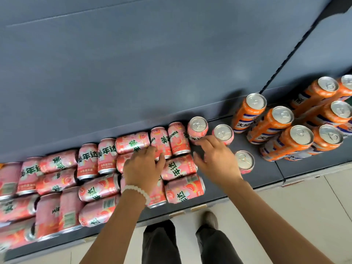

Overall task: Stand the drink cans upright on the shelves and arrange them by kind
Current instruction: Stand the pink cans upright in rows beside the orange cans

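Note:
Many pink cans [57,180] lie on their sides across the left and middle of the dark shelf [266,168]. Three pink cans stand upright to the right of them: one at the back [198,126], one beside it [223,132] and one nearer the front [244,161]. Tall orange cans [282,119] stand upright in rows at the right. My left hand [143,166] rests on the lying pink cans, its fingers curled over one [162,143]. My right hand [217,157] hovers with spread fingers by the two rear upright pink cans, fingertips touching them.
The grey back panel [133,63] rises behind the cans. A dark seam [282,61] splits the shelf unit at the right. Light floor tiles [304,206] lie below the shelf's front edge, where my legs and one shoe [209,220] show.

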